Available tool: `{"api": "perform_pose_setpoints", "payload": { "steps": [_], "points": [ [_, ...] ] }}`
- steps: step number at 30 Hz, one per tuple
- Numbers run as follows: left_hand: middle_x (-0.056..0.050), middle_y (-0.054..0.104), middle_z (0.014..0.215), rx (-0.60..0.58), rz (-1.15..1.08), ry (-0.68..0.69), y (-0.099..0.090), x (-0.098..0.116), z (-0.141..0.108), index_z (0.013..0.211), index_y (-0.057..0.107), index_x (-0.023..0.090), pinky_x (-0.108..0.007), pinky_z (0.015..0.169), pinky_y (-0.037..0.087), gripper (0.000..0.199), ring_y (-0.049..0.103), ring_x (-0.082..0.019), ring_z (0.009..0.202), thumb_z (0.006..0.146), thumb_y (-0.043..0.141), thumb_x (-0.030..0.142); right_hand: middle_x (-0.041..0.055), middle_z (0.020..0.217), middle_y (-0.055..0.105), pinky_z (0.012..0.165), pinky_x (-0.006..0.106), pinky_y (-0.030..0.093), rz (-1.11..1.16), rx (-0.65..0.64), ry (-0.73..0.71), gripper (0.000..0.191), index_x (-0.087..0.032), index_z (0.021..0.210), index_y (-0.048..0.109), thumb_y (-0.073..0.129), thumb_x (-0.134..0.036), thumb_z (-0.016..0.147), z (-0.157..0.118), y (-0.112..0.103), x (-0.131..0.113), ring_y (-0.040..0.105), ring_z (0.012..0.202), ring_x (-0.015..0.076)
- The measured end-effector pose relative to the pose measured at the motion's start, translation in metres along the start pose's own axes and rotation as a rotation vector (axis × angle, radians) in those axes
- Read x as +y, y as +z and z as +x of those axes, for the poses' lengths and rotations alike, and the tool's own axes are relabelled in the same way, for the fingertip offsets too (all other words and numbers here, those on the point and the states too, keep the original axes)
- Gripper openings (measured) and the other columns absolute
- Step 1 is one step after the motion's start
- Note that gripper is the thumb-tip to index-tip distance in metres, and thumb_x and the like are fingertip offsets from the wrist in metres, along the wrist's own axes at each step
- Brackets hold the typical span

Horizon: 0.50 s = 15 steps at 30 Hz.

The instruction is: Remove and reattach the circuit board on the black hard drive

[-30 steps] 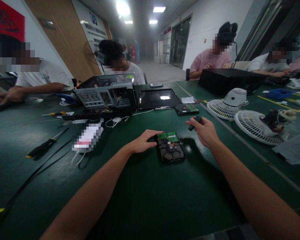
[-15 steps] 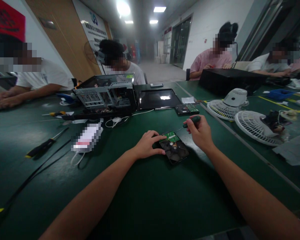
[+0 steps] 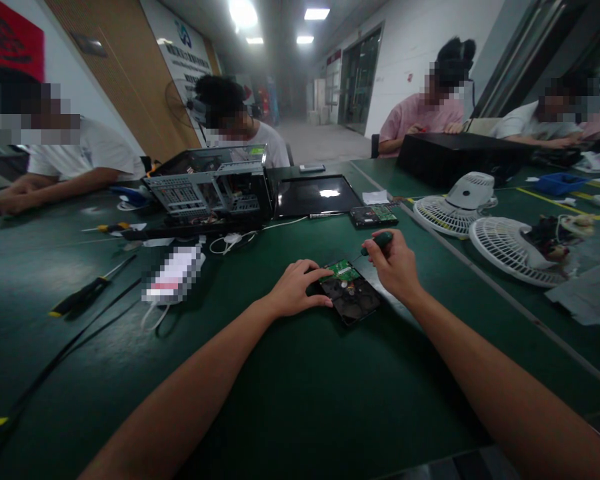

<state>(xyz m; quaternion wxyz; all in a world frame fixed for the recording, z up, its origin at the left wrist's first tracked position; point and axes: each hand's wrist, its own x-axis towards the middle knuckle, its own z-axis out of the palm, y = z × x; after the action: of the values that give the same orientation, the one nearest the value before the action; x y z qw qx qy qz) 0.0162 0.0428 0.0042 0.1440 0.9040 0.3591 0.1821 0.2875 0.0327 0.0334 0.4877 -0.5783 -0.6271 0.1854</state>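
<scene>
A hard drive [image 3: 354, 299] lies on the green table in front of me, its green circuit board [image 3: 343, 271] facing up at the far end. My left hand [image 3: 299, 288] steadies it from the left, the index finger resting on the board's corner and the thumb against the near left side. In my right hand [image 3: 396, 267] is a screwdriver [image 3: 381, 241] with a dark green handle, fingers wrapped round it. Its thin shaft slants down left towards the board's right edge; whether the tip touches a screw is too small to tell.
Behind the drive are a second hard drive [image 3: 374, 216], a dark glossy panel [image 3: 317, 195] and an opened computer case [image 3: 210, 187]. White fan parts [image 3: 510, 250] stand right. On the left lie a phone [image 3: 175, 272] and a black-and-yellow screwdriver [image 3: 83, 295]. Several people sit around the table.
The screwdriver handle has shifted slightly left and stands a little steeper, with my right hand moving along. My left hand stays on the hard drive.
</scene>
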Motion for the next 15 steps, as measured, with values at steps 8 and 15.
{"api": "perform_pose_setpoints", "payload": {
  "steps": [8, 15],
  "points": [
    [-0.009, 0.056, 0.132, 0.013, -0.012, 0.011, 0.0018, -0.0028, 0.0002, 0.144, 0.055, 0.035, -0.05, 0.104, 0.041, 0.073, 0.051, -0.032, 0.123, 0.082, 0.069, 0.071, 0.0075, 0.098, 0.075, 0.074, 0.035, 0.053, -0.026, 0.007, -0.041, 0.045, -0.024, 0.121, 0.052, 0.058, -0.061, 0.094, -0.0007, -0.0004, -0.0006, 0.07, 0.075, 0.0216],
    [-0.009, 0.056, 0.132, 0.016, -0.009, 0.0, 0.0032, -0.0028, 0.0002, 0.144, 0.055, 0.037, -0.051, 0.104, 0.041, 0.072, 0.051, -0.032, 0.123, 0.082, 0.069, 0.071, 0.0085, 0.097, 0.075, 0.075, 0.036, 0.053, -0.049, 0.004, -0.057, 0.044, -0.023, 0.121, 0.053, 0.059, -0.058, 0.095, -0.0007, 0.0003, -0.0022, 0.07, 0.076, 0.0227]
  ]
}}
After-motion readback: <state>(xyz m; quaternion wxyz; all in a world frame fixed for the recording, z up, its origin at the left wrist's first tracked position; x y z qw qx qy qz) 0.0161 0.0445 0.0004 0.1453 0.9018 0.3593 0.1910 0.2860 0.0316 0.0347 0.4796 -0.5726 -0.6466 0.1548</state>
